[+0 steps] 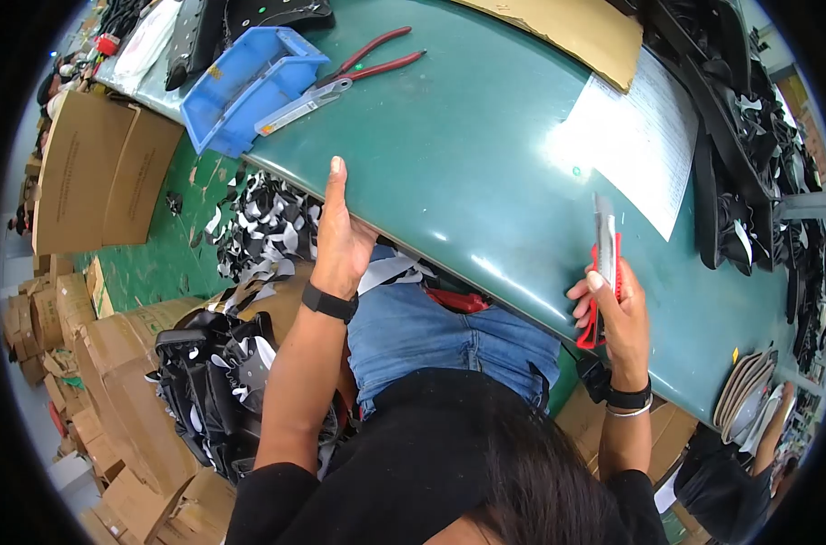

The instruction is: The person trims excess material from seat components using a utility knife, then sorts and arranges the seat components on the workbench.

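Note:
My left hand (343, 238) is at the near edge of the green table (431, 136), thumb pointing up and apart from the fingers, with nothing seen in it. The rest of its fingers are partly hidden behind the palm or below the edge. My right hand (617, 309) is wrapped round a red-handled cutter knife (605, 241) above the right part of the table, its metal blade end pointing away from me. Beyond the knife, a printed paper sheet (644, 136) lies on the table.
A blue bin (240, 100), a silver cutter (304, 107) and red-handled pliers (372, 68) are at the upper left. Black and white scraps (267, 218) lie below the edge. Cardboard boxes (127, 363) stand left. Black parts fill a rack (749, 118) at right; another person (726, 481) is lower right.

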Available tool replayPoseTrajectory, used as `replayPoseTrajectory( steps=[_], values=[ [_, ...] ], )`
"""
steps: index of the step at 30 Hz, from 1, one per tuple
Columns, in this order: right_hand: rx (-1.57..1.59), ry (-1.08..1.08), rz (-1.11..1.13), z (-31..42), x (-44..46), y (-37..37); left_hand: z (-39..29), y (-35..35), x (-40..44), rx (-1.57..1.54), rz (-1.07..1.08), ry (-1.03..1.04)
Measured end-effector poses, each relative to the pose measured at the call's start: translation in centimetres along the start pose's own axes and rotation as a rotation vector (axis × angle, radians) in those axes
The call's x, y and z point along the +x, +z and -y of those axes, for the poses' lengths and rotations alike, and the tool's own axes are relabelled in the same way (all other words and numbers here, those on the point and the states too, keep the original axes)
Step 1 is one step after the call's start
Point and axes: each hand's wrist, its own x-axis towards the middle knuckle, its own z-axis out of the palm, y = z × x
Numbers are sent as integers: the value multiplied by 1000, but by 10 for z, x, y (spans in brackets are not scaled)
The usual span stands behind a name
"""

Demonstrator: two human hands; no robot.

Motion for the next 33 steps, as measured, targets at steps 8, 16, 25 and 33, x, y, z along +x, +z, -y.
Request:
replayPoseTrajectory(
  steps=[8, 16, 25, 33],
  values=[
    [126, -119, -104, -14, 2, -4, 33, -45, -6, 377, -274, 246],
    [109, -161, -50, -16, -3, -3, 68, -308, -34, 935, -667, -258],
    [61, -209, -233, -17, -3, 10, 128, -305, -23, 483, -480, -374],
    [82, -155, -295, -8, 0, 24, 163, -238, 70, 570, -181, -535]
  ],
)
